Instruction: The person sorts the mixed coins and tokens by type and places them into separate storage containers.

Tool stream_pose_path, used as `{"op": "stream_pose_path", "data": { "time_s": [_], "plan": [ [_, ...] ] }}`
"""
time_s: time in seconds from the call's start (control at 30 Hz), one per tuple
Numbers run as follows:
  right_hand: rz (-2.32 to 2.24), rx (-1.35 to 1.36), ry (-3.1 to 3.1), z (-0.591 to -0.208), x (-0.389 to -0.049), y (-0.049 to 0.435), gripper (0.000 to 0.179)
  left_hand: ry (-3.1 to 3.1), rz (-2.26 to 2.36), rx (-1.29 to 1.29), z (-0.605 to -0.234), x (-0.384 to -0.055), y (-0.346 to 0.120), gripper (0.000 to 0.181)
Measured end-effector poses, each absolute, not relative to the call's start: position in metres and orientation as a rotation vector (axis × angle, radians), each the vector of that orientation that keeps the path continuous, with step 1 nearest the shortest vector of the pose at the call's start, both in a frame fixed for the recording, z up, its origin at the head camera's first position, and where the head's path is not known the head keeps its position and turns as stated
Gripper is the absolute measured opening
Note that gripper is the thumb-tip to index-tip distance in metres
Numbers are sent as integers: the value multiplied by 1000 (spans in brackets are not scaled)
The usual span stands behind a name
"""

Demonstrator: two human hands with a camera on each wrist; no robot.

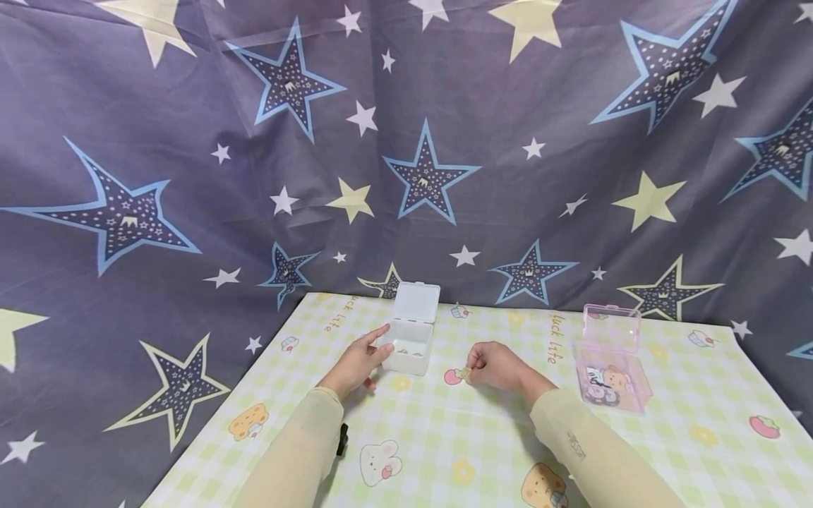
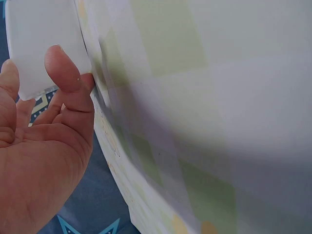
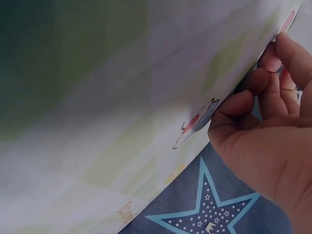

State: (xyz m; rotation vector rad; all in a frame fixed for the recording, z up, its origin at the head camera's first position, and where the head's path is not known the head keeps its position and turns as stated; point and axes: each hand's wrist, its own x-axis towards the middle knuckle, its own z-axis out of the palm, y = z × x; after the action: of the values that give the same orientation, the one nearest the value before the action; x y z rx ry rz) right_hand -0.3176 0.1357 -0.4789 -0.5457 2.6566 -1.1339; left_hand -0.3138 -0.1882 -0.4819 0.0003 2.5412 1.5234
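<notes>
A small white box (image 1: 406, 356) stands on the table with its lid (image 1: 416, 302) raised toward the back. Several tiny brownish bits lie inside, too small to name. My left hand (image 1: 358, 363) is at the box's left side, with index finger and thumb fairly straight and touching it. In the left wrist view the thumb (image 2: 63, 70) shows in front of the white wall. To the right of the box, my right hand (image 1: 498, 367) is low over the cloth, fingers curled, seeming to pinch a small yellowish piece (image 1: 467, 372) beside a printed strawberry. The right wrist view hides this piece.
Farther right lies a clear pink box (image 1: 611, 381) with its lid up and cartoon-figure pieces inside. A checked cloth (image 1: 432, 437) with printed pictures covers the table. Behind hangs a dark curtain (image 1: 470, 92) with stars, close to the table's back edge.
</notes>
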Motion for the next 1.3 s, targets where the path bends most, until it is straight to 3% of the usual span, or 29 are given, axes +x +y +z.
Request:
{"op": "stream_pose_path", "data": {
  "time_s": [0.33,0.6,0.9,1.3],
  "plan": [
    [-1216,-397,2647,-478,-322,137,9,2541,1523,10,-481,-313,-188,62],
    [-1335,-466,2642,-455,-327,134,8,2540,1525,22,-481,-311,-189,63],
    [-1437,-423,2632,-439,-331,95,17,2542,1522,10,-480,-313,-189,62],
    [-1497,-411,2686,-452,-330,52,12,2533,1528,21,-479,-311,-190,62]
  ]
}}
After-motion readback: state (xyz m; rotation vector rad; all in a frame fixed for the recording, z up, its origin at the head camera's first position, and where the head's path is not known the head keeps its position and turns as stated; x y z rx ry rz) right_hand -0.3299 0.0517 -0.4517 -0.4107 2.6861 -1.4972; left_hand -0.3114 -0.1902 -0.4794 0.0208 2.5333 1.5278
